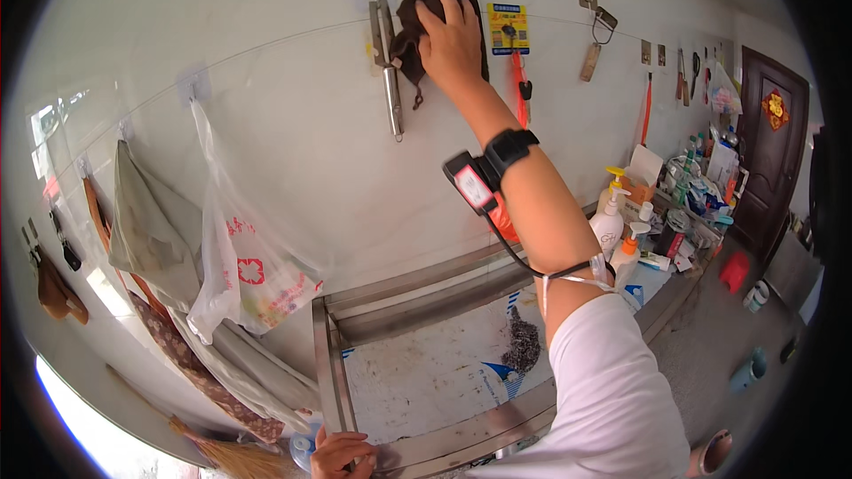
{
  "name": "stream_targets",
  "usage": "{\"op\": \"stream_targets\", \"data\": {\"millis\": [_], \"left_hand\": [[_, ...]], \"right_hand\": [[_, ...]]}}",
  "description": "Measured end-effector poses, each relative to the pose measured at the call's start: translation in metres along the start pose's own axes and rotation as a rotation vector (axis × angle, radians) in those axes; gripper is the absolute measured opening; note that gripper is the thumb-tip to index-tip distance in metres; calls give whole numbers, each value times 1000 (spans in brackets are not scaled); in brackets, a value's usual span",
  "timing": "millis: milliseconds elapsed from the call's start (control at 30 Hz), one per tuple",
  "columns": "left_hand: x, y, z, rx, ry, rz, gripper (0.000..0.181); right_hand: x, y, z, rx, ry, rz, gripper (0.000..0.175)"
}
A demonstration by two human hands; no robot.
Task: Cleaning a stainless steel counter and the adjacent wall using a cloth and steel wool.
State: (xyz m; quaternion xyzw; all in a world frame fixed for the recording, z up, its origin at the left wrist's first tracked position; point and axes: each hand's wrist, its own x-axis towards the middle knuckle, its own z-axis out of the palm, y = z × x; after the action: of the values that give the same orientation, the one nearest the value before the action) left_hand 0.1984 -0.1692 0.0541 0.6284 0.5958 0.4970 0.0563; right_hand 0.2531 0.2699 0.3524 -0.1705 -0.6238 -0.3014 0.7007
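High on the tiled wall, my right hand [450, 36] has its fingers spread over a dark brown cloth pouch [432, 3] with a dangling cord, the thumb on its folds. Just left of the pouch hangs a metal kitchen tool [393, 100] with a shiny handle. A yellow and blue card [509, 29] is on the wall to the right. My left hand [343, 456] is low at the bottom edge, fingers curled by the corner of a metal-framed table [324, 346]. Whether it grips the frame cannot be seen. A scouring pad of steel wool [522, 342] lies on the table's white sheet.
A white plastic bag [246, 266] and a grey cloth [143, 213] hang at left, above a straw broom [233, 456]. Pump bottles [607, 223] and crowded household items stand at right. Beyond them are a red stool [734, 271] and a brown door [772, 146].
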Motion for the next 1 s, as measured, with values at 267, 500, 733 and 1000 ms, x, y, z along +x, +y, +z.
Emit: {"op": "stream_targets", "data": {"millis": [267, 500, 733, 1000], "left_hand": [[-4, 2, -3, -1, 31, -7, 8], [-2, -2, 2, 14, 32, -5, 8], [-3, -6, 3, -60, 48, -43, 10], [-1, -1, -1, 18, 1, -136, 8]], "right_hand": [[-112, -22, -43, 91, -258, -207, 46], [-106, 12, -49, 115, -259, -468, 33], [-78, 27, -21, -75, 34, 53, 47], [-237, -51, -58, -83, -244, 323, 61]]}}
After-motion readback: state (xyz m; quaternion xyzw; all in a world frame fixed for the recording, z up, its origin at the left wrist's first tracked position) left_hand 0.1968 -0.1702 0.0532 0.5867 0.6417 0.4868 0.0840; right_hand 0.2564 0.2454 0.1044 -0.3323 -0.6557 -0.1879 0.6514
